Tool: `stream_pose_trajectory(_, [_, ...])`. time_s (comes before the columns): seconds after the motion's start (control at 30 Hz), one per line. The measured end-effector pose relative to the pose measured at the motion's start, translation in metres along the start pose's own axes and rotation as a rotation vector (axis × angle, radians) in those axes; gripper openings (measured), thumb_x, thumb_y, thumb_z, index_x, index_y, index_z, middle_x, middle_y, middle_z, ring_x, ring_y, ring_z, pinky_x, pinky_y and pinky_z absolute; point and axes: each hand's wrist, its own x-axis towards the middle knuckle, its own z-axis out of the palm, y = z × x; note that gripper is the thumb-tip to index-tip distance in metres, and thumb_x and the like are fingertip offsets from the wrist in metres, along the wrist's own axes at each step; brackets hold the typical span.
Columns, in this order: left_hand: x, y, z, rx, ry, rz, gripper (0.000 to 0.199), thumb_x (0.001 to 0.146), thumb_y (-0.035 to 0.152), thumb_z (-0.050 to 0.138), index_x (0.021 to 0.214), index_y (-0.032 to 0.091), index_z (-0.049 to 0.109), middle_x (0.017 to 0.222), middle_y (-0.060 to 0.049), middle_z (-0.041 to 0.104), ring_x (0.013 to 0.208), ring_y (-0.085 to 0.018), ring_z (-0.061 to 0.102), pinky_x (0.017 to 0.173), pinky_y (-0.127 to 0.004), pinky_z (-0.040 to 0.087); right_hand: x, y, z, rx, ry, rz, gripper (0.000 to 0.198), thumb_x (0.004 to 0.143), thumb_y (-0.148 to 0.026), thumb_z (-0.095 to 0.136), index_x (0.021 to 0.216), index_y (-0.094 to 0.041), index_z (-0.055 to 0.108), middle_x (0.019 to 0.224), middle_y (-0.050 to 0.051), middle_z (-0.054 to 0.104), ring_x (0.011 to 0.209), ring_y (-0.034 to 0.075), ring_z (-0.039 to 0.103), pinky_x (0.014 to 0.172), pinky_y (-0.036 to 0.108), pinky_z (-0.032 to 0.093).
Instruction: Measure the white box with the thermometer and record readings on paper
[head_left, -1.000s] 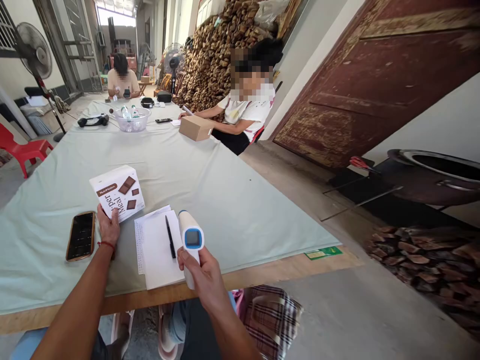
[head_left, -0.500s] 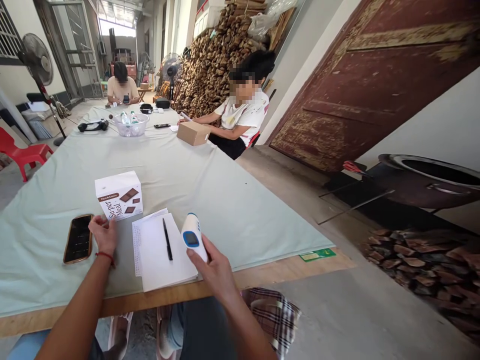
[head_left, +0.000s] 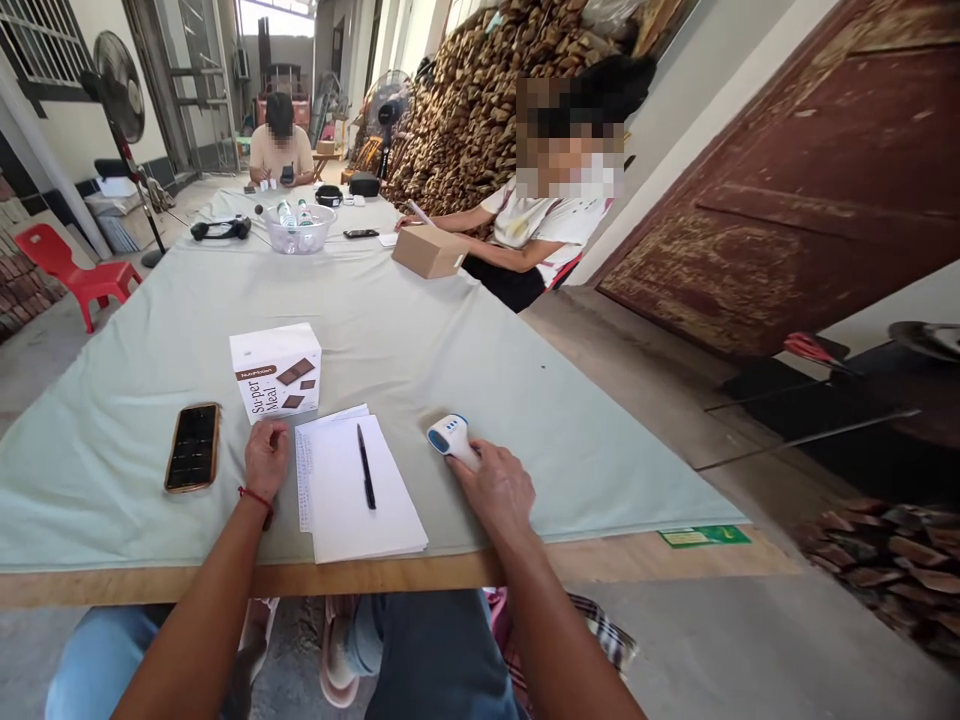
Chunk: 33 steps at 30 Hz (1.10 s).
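My right hand [head_left: 499, 487] is closed around the handle of a white and blue infrared thermometer [head_left: 450, 436], which lies low over the cloth to the right of the papers. Curled in on itself, my left hand [head_left: 267, 462] rests on the cloth just in front of a white "Super Meal" box [head_left: 276, 375]; nothing shows in its fingers. Between my hands lies a stack of white paper [head_left: 349, 530] with a black pen [head_left: 366, 468] on top. A phone [head_left: 193, 448] in an orange-edged case lies left of my left hand, face up.
The pale green cloth [head_left: 360, 300] covers a long table. Farther along are a cardboard box [head_left: 429, 250], a clear basin [head_left: 296, 232] with bottles and a dark headset [head_left: 220, 228]. One person [head_left: 555, 220] sits at the right side, another [head_left: 281, 150] at the far end.
My right hand has moved the thermometer right, off the papers, and lowered and turned it. My left hand's fingers have curled in near the white box. The whole view has swung left.
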Motion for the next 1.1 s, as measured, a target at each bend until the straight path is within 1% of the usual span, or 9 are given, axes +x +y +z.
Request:
stream_pose_trajectory(0.13, [-0.001, 0.003, 0.000, 0.034, -0.054, 0.048, 0.015, 0.080, 0.020, 0.050, 0.081, 0.021, 0.066, 0.087, -0.005, 0.067, 0.088, -0.021, 0.061, 0.085, -0.038, 0.051, -0.007, -0.025, 0.002, 0.237, 0.092, -0.156, 0.030, 0.087, -0.038, 0.051, 0.101, -0.016, 0.067, 0.111, 0.016, 0.065, 0.101, 0.028, 0.057, 0.084, 0.041, 0.042])
stream_pose_trajectory(0.23, [0.000, 0.003, -0.001, 0.085, -0.104, 0.069, 0.017, 0.078, 0.018, 0.052, 0.081, 0.022, 0.068, 0.091, -0.005, 0.069, 0.095, -0.023, 0.061, 0.093, -0.042, 0.048, -0.015, -0.064, 0.006, 0.409, -0.200, -0.264, 0.026, 0.090, -0.039, 0.049, 0.100, -0.021, 0.065, 0.086, 0.007, 0.069, 0.080, 0.022, 0.062, 0.072, 0.033, 0.044])
stream_pose_trajectory(0.33, [0.000, 0.002, -0.001, 0.125, -0.148, 0.117, 0.021, 0.074, 0.013, 0.054, 0.083, 0.023, 0.070, 0.096, -0.005, 0.069, 0.099, -0.024, 0.061, 0.096, -0.043, 0.046, -0.021, -0.104, 0.008, 0.277, -0.427, -0.267, 0.024, 0.088, -0.038, 0.057, 0.106, -0.023, 0.063, 0.081, 0.005, 0.069, 0.076, 0.021, 0.064, 0.066, 0.030, 0.041])
stream_pose_trajectory(0.43, [-0.001, 0.002, 0.000, 0.155, -0.162, 0.143, 0.023, 0.071, 0.010, 0.056, 0.084, 0.023, 0.070, 0.096, -0.005, 0.069, 0.098, -0.024, 0.061, 0.097, -0.045, 0.045, -0.022, -0.128, 0.006, 0.105, -0.489, -0.288, 0.034, 0.088, -0.031, 0.059, 0.121, -0.023, 0.059, 0.091, 0.009, 0.069, 0.079, 0.022, 0.065, 0.065, 0.029, 0.040])
stream_pose_trajectory(0.53, [-0.001, 0.001, 0.002, 0.169, -0.155, 0.130, 0.025, 0.070, 0.008, 0.056, 0.084, 0.023, 0.071, 0.097, -0.005, 0.068, 0.101, -0.025, 0.059, 0.098, -0.047, 0.043, -0.020, -0.132, 0.005, 0.097, -0.532, -0.305, 0.042, 0.087, -0.017, 0.051, 0.127, -0.026, 0.058, 0.096, 0.009, 0.066, 0.077, 0.021, 0.064, 0.066, 0.030, 0.041])
stream_pose_trajectory(0.67, [0.000, 0.000, 0.002, 0.136, -0.161, 0.114, 0.029, 0.069, 0.005, 0.052, 0.083, 0.023, 0.071, 0.099, -0.005, 0.067, 0.100, -0.024, 0.059, 0.097, -0.045, 0.045, -0.022, -0.125, 0.009, 0.559, -0.466, -0.312, 0.040, 0.086, -0.015, 0.041, 0.116, -0.024, 0.065, 0.091, 0.005, 0.061, 0.080, 0.019, 0.060, 0.076, 0.031, 0.045])
stream_pose_trajectory(0.8, [0.001, -0.001, 0.001, 0.106, -0.182, 0.116, 0.033, 0.069, 0.002, 0.049, 0.084, 0.023, 0.071, 0.100, -0.005, 0.067, 0.101, -0.023, 0.060, 0.098, -0.044, 0.045, -0.033, -0.130, 0.013, 1.120, -0.349, -0.253, 0.034, 0.082, -0.031, 0.051, 0.114, -0.024, 0.062, 0.087, 0.002, 0.056, 0.080, 0.017, 0.055, 0.079, 0.032, 0.046])
stream_pose_trajectory(0.97, [0.000, -0.004, -0.004, 0.046, -0.293, 0.191, 0.035, 0.069, 0.002, 0.051, 0.088, 0.023, 0.071, 0.103, -0.005, 0.066, 0.105, -0.023, 0.059, 0.101, -0.044, 0.046, -0.052, -0.142, 0.007, 1.294, -0.437, -0.072, 0.032, 0.081, -0.052, 0.056, 0.092, -0.024, 0.066, 0.063, -0.003, 0.050, 0.063, 0.016, 0.049, 0.071, 0.032, 0.044])
stream_pose_trajectory(1.1, [-0.001, -0.004, -0.010, 0.041, -0.420, 0.262, 0.029, 0.072, 0.008, 0.056, 0.092, 0.024, 0.071, 0.110, -0.007, 0.065, 0.116, -0.025, 0.055, 0.105, -0.046, 0.043, -0.057, -0.141, 0.002, 1.368, -0.519, -0.089, 0.035, 0.079, -0.048, 0.054, 0.097, -0.023, 0.069, 0.075, 0.000, 0.062, 0.072, 0.018, 0.057, 0.075, 0.035, 0.047])
